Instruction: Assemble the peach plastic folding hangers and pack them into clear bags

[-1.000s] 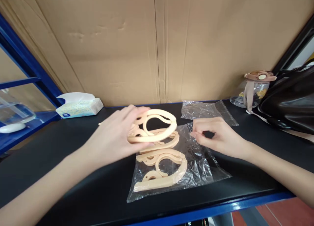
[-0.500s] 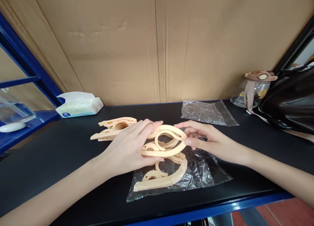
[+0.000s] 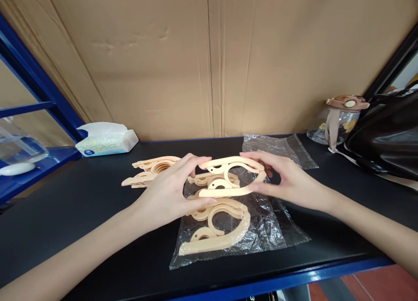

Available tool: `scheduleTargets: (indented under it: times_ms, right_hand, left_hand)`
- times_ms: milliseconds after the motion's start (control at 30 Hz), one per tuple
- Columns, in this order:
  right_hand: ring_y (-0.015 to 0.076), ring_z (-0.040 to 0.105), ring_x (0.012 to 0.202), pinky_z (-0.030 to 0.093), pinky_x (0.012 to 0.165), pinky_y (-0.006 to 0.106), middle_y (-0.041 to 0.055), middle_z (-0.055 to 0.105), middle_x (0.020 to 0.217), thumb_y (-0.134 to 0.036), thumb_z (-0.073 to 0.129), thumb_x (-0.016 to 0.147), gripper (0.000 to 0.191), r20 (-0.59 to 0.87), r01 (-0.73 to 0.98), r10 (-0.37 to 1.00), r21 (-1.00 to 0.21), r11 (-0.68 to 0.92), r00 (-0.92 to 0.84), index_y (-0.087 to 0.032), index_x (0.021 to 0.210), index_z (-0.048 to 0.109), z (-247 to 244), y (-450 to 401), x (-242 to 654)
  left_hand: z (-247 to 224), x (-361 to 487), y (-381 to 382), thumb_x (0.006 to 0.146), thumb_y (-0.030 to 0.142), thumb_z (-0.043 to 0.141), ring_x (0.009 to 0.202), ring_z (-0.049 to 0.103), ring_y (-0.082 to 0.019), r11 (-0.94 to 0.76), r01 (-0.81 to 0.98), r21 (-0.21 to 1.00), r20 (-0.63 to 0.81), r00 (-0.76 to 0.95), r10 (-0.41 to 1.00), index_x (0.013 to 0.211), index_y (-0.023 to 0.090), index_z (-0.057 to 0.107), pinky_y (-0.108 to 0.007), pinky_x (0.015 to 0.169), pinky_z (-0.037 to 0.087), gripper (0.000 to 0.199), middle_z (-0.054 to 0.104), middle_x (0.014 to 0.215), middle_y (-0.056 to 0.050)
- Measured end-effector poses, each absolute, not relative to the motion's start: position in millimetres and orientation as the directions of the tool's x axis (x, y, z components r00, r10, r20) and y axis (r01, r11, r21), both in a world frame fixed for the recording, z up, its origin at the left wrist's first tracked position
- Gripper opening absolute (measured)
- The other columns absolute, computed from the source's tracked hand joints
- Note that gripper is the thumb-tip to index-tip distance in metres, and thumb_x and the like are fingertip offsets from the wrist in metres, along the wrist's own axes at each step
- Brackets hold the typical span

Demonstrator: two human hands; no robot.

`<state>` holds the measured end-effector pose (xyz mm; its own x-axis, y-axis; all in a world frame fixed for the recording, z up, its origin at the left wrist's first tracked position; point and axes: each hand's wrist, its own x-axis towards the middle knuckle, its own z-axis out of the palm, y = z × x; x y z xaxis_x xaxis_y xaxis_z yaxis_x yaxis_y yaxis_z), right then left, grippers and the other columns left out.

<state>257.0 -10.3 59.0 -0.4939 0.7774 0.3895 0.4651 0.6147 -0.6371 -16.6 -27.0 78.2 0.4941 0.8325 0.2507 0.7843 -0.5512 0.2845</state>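
A cream plastic folding hanger point(image 3: 243, 191), bent into a loop, is held up between both hands. My left hand point(image 3: 178, 183) has its thumb and fingers at the hanger's left ends. My right hand point(image 3: 284, 174) pinches the curved right end between thumb and fingers. Beneath it lies a clear plastic bag point(image 3: 261, 235) with more cream hangers point(image 3: 218, 244) inside or under the film. Behind my left hand, a stack of folded cream hangers point(image 3: 140, 179) rests on the black table.
A tissue pack point(image 3: 107, 142) sits at the back left. Another clear bag point(image 3: 281, 148) lies flat at the back right, near a strapped bottle point(image 3: 342, 118) and a black bag point(image 3: 388, 131). Cardboard point(image 3: 146, 65) stands behind the black table point(image 3: 98, 196).
The held hanger has moved slightly up and right, and its two arms are farther apart at the left. My right hand has shifted up and right with it.
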Motion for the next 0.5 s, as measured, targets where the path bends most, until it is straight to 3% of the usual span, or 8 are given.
scheduleTargets:
  times_ms: [67, 133, 300, 400, 500]
  right_hand:
    - [0.0211, 0.060, 0.098, 0.052, 0.080, 0.035, 0.0077, 0.057, 0.123, -0.052, 0.062, 0.081, 0.063, 0.411, 0.560, 0.724, -0.459, 0.690, -0.555, -0.024, 0.134, 0.045, 58.1, -15.0, 254.4]
    - [0.0222, 0.061, 0.099, 0.053, 0.081, 0.036, 0.0086, 0.055, 0.124, -0.057, 0.063, 0.077, 0.076, 0.409, 0.613, 0.691, -0.325, 0.720, -0.596, -0.021, 0.139, 0.039, 57.4, -20.1, 251.2]
    - [0.0231, 0.062, 0.095, 0.055, 0.079, 0.036, 0.0110, 0.057, 0.121, -0.061, 0.063, 0.073, 0.086, 0.395, 0.676, 0.664, -0.132, 0.725, -0.634, -0.015, 0.141, 0.037, 54.4, -29.1, 243.7]
    - [0.0260, 0.060, 0.103, 0.053, 0.083, 0.038, 0.0114, 0.057, 0.121, -0.058, 0.064, 0.073, 0.080, 0.394, 0.682, 0.658, -0.098, 0.724, -0.642, -0.014, 0.136, 0.042, 56.7, -29.1, 244.6]
    - [0.0269, 0.059, 0.106, 0.052, 0.086, 0.039, 0.0101, 0.059, 0.119, -0.053, 0.066, 0.072, 0.074, 0.347, 0.685, 0.682, -0.138, 0.716, -0.644, -0.016, 0.132, 0.045, 68.8, -22.2, 256.7]
  left_hand:
    - [75.1, -14.4, -28.9, 0.078, 0.051, 0.063, 0.089, 0.058, -0.020, -0.559, 0.773, 0.302, 0.253, 0.500, 0.828, 0.131, 0.028, 0.040, -0.033, 0.076, 0.048, 0.062, 0.053, 0.101, -0.001]
    - [71.5, -12.3, -31.5, 0.078, 0.048, 0.065, 0.090, 0.058, -0.021, -0.585, 0.754, 0.297, 0.274, 0.520, 0.809, 0.129, 0.027, 0.041, -0.033, 0.077, 0.048, 0.061, 0.053, 0.104, -0.001]
    - [65.9, -8.2, -38.2, 0.077, 0.049, 0.066, 0.095, 0.058, -0.023, -0.639, 0.728, 0.249, 0.333, 0.555, 0.762, 0.128, 0.027, 0.042, -0.036, 0.082, 0.047, 0.060, 0.055, 0.108, -0.002]
    - [65.3, -8.4, -38.9, 0.077, 0.053, 0.065, 0.102, 0.056, -0.025, -0.634, 0.729, 0.258, 0.323, 0.554, 0.768, 0.132, 0.028, 0.038, -0.039, 0.086, 0.047, 0.067, 0.055, 0.115, -0.004]
    - [66.2, -11.5, -34.9, 0.078, 0.059, 0.061, 0.113, 0.052, -0.028, -0.619, 0.725, 0.301, 0.265, 0.560, 0.785, 0.142, 0.029, 0.022, -0.043, 0.092, 0.046, 0.080, 0.050, 0.129, -0.007]
